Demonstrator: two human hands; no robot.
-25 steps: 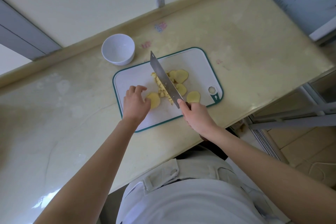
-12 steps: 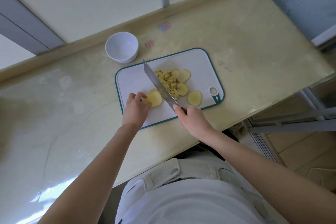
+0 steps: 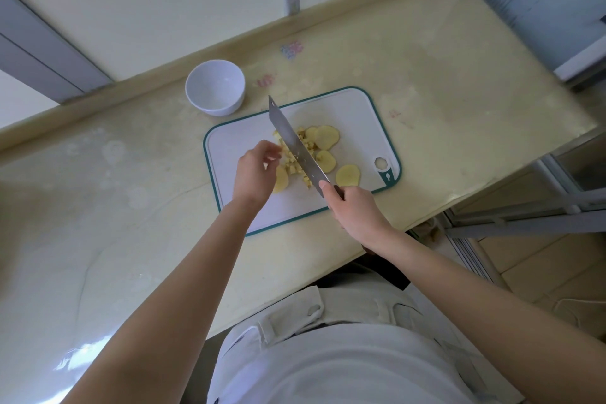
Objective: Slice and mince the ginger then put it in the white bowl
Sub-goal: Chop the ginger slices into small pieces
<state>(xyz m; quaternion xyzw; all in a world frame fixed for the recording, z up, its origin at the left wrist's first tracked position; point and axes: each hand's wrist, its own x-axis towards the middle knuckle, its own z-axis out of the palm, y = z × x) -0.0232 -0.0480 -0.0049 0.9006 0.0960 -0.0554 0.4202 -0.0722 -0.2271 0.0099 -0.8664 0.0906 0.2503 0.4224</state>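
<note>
Part of the ginger is done. A small pile of minced ginger (image 3: 292, 166) sits mid cutting board (image 3: 229, 147), but four or so round slices (image 3: 326, 136) lie whole at 3 o'clock and 7 o'clock of it. The white bowl (image 3: 214, 88), at 10 o'clock off the board, looks empty, so more mincing and the whole transfer are left.

The right hand (image 3: 354, 207) grips the handle of the knife (image 3: 295, 144), whose blade lies across the pile. The left hand (image 3: 254, 170) hovers at 9 o'clock of the pile with its fingers curled; I can't tell if they pinch any bits.

The board's 5 o'clock corner sits near the front edge of the counter (image 3: 426, 92), so loose bits could drop off there. There's wide bare counter at 9 and 2 o'clock, and a short path to the bowl.
</note>
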